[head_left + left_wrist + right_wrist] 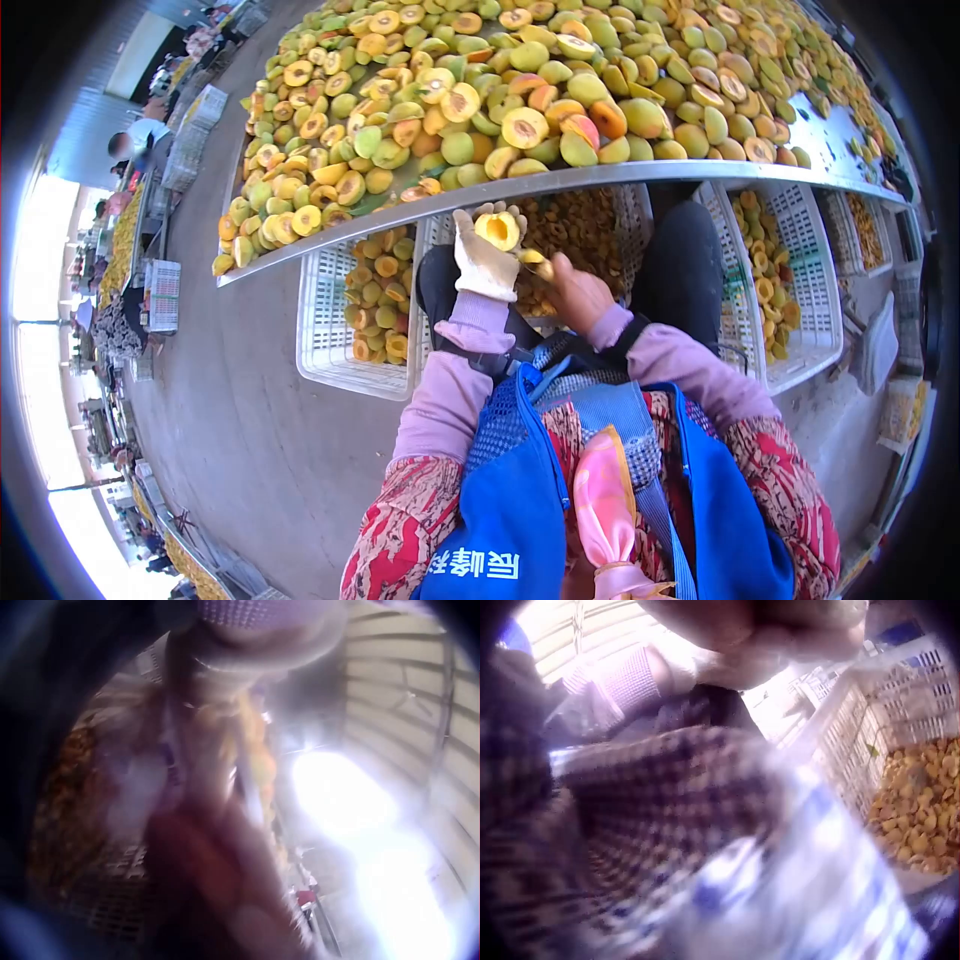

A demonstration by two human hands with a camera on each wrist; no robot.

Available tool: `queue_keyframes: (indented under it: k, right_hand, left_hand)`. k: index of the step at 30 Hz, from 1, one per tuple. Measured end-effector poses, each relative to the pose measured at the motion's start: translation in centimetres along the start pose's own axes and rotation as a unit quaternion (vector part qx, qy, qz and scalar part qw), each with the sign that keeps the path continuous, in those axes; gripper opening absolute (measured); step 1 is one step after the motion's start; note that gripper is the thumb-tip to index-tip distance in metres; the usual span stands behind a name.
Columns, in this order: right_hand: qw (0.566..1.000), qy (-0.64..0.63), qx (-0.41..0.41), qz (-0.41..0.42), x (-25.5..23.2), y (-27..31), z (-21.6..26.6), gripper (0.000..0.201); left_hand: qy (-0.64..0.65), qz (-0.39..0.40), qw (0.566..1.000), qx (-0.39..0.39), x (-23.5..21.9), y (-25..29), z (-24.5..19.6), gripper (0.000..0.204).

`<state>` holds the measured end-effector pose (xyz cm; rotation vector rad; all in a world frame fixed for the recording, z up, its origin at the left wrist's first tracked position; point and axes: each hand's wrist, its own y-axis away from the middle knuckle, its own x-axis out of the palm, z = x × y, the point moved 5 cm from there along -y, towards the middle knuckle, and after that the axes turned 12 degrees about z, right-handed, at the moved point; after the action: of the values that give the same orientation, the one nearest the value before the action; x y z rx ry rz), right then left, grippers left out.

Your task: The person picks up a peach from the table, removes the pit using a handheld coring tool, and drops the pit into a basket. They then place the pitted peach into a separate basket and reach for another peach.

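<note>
My left hand [487, 262], in a pale glove, holds a peach half [497, 231] with its hollowed cut face up. Close on the right, my bare right hand [582, 295] grips a short, yellow-tipped tool [537, 263] between thumb and fingers. Its tip is right by the gloved fingers; I cannot tell its exact kind. Both hands are just below the metal table edge [560, 181], over a crate of cut fruit [570, 225]. The left wrist view blurs the bare fingers [217, 862]; in the right wrist view checked cloth [675, 795] covers much of the scene.
Whole and halved peaches [458, 148] are heaped on the table. Beneath it stand white crates, one with fruit [310, 320] at the left, another [815, 310] at the right. My knees [680, 270] flank the middle crate. Other people work at tables far left.
</note>
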<state>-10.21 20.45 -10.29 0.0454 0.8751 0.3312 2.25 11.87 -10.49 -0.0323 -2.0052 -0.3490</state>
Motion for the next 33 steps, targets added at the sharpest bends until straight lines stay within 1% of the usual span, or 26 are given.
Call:
queue_keyframes:
  k: [1, 3, 4, 5, 6, 7, 8, 9, 11, 12, 13, 14, 16, 17, 19, 20, 22, 23, 25, 26, 27, 28, 29, 30, 31, 33]
  right_hand:
    - [1.0, -0.02, 0.021, 0.006, 0.2, 0.3, -0.6, 0.023]
    - [0.999, -0.034, 0.032, -0.02, -0.4, 0.0, -1.5, 0.025]
    - [0.997, -0.049, 0.051, -0.042, -0.8, 0.0, -2.2, 0.028]
    - [0.997, -0.052, 0.047, -0.044, -0.3, -0.4, -3.3, 0.028]
    - [0.994, -0.027, 0.094, 0.055, 1.5, -1.1, -5.2, 0.031]
    - [0.978, -0.002, 0.142, 0.15, 2.9, -1.5, -6.5, 0.034]
    - [0.982, -0.062, 0.118, 0.137, 2.1, -1.1, -5.2, 0.035]
    - [0.99, -0.065, 0.084, 0.096, 2.0, -1.4, -4.6, 0.035]
    - [0.99, -0.102, 0.071, 0.071, 0.2, -2.1, -2.5, 0.033]
    - [0.989, -0.124, 0.058, 0.05, 0.0, -2.4, -2.4, 0.031]
    - [0.989, -0.126, 0.058, 0.049, 0.2, -2.7, -2.7, 0.031]
    - [0.986, -0.147, 0.063, 0.047, 0.7, -3.0, -3.1, 0.032]
    - [0.981, -0.174, 0.065, 0.054, 0.6, -3.0, -3.1, 0.033]
    - [0.981, -0.174, 0.068, 0.053, 0.2, -2.9, -2.9, 0.033]
    - [0.978, -0.191, 0.054, 0.057, -0.3, -2.6, -2.6, 0.033]
    - [0.977, -0.203, 0.047, 0.047, -0.5, -2.5, -2.6, 0.031]
    - [0.973, -0.227, 0.033, 0.018, -1.0, -2.5, -2.5, 0.03]
    - [0.969, -0.247, 0.015, -0.008, -1.4, -2.4, -2.4, 0.03]
    - [0.95, -0.31, 0.028, 0.01, -1.9, -2.4, -2.1, 0.028]
    - [0.927, -0.371, 0.044, 0.029, -2.1, -2.3, -1.9, 0.026]
    - [0.9, -0.43, 0.061, 0.048, -2.4, -2.0, -1.7, 0.025]
    - [0.869, -0.488, 0.052, 0.062, -2.9, -1.7, -1.2, 0.023]
    - [0.869, -0.488, 0.052, 0.062, -3.3, -1.5, -1.1, 0.023]
    - [0.858, -0.506, 0.039, 0.074, -3.4, -1.2, -0.7, 0.022]
    - [0.847, -0.524, 0.025, 0.086, -3.8, -1.0, -0.2, 0.022]
    - [0.854, -0.503, 0.048, 0.122, -4.3, -0.5, 1.0, 0.024]
  left_hand:
    - [0.034, 0.017, 0.999, -0.001, 1.1, 0.5, -1.4, 0.043]
    - [-0.102, 0.012, 0.988, 0.116, 3.3, 1.4, -5.8, 0.039]
    - [-0.093, -0.003, 0.986, 0.139, 3.0, 1.5, -8.3, 0.034]
    - [-0.278, 0.002, 0.94, 0.195, 2.0, 1.6, -11.3, 0.039]
    - [-0.62, -0.06, 0.723, 0.298, 4.3, 3.6, -14.1, 0.032]
    - [-0.636, -0.182, 0.658, 0.359, 1.5, 1.7, -17.0, 0.031]
    - [-0.783, -0.321, 0.463, 0.264, 4.2, 2.7, -18.2, 0.042]
    - [-0.757, -0.261, 0.481, 0.356, 3.0, 1.6, -19.3, 0.042]
    - [-0.819, -0.134, 0.469, 0.301, 6.3, -0.6, -17.6, 0.035]
    - [-0.818, -0.09, 0.501, 0.269, 7.8, -2.1, -15.6, 0.031]
    - [-0.815, -0.023, 0.548, 0.189, 10.4, -3.0, -12.8, 0.033]
    - [-0.863, 0.021, 0.474, 0.177, 10.6, -5.2, -10.5, 0.037]
    - [-0.883, 0.026, 0.462, 0.072, 11.8, -8.3, -5.8, 0.043]
    - [-0.893, 0.049, 0.441, 0.075, 11.7, -9.7, -3.8, 0.048]
    - [-0.917, -0.043, 0.395, 0.031, 12.2, -10.5, -1.1, 0.049]
    - [-0.918, -0.039, 0.394, 0.03, 11.8, -10.8, -0.7, 0.049]
    - [-0.901, -0.044, 0.4, 0.162, 11.9, -10.3, -0.9, 0.047]
    - [-0.902, -0.044, 0.399, 0.163, 11.9, -10.1, -1.3, 0.047]
    - [-0.911, 0.023, 0.377, 0.165, 12.5, -9.5, -2.3, 0.044]
    - [-0.9, 0.006, 0.396, 0.181, 12.7, -8.8, -3.0, 0.04]
    - [-0.868, 0.023, 0.43, 0.246, 13.0, -7.3, -3.7, 0.035]
    - [-0.789, 0.038, 0.565, 0.238, 11.8, -6.9, -4.7, 0.034]
    - [-0.69, 0.05, 0.687, 0.222, 12.1, -5.3, -5.2, 0.034]
    - [-0.474, 0.034, 0.877, 0.075, 10.9, -3.6, -4.5, 0.037]
    - [-0.378, 0.096, 0.92, 0.028, 10.0, -2.2, -4.5, 0.036]
    - [-0.254, 0.07, 0.965, -0.015, 7.4, -0.3, -4.0, 0.026]
